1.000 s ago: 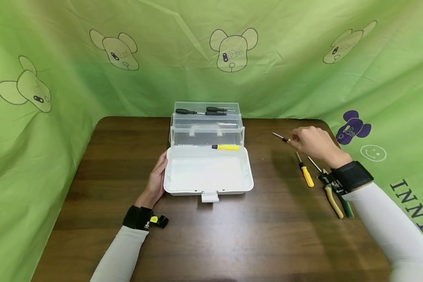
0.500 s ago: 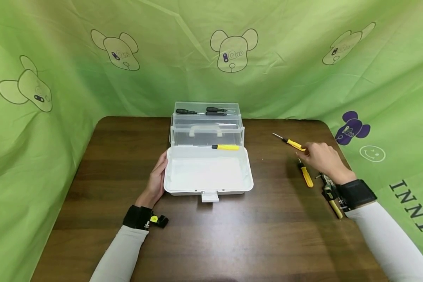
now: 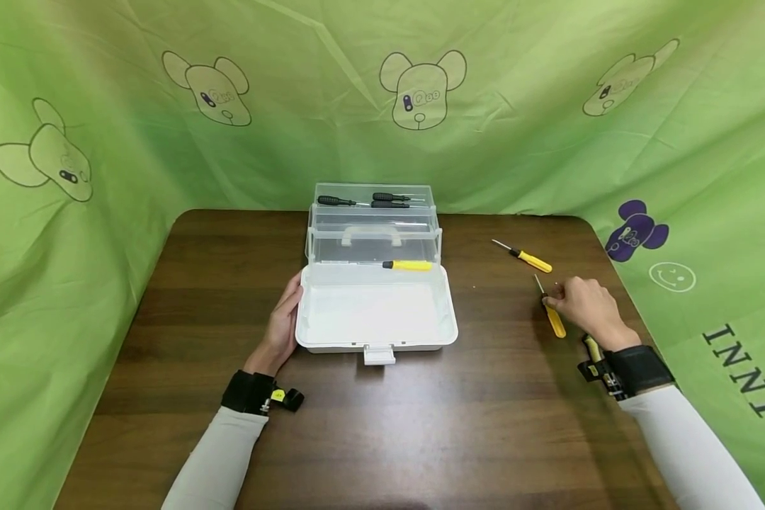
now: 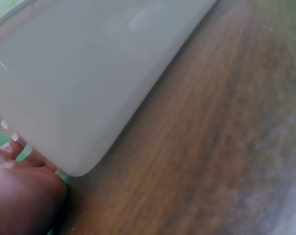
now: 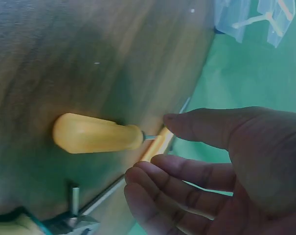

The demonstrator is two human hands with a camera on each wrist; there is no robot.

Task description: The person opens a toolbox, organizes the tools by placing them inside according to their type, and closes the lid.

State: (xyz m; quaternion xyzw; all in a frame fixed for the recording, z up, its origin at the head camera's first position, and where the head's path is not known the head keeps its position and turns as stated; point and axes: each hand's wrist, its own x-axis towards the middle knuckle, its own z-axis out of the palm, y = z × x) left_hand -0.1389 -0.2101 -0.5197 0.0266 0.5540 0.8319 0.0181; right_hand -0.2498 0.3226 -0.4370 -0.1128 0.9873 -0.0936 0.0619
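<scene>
My left hand grips the left side of an open white toolbox. In the left wrist view, fingers show at the corner of the box. To the right, my right hand hovers at a yellow-handled screwdriver lying on the table. The right wrist view shows its thumb and fingers apart, with that screwdriver's handle beyond the fingertips. Farther back lies another yellow screwdriver. Pliers lie mostly hidden under the right wrist; their metal head shows in the right wrist view.
Clear stepped trays are folded up behind the toolbox base. Several black screwdrivers lie in the upper tray, and one yellow screwdriver lies across the box's back. Green cloth surrounds the brown table.
My right hand has drawn back from the farther yellow screwdriver toward the nearer one, leaving the farther one lying on the table. My left hand and the toolbox have stayed put.
</scene>
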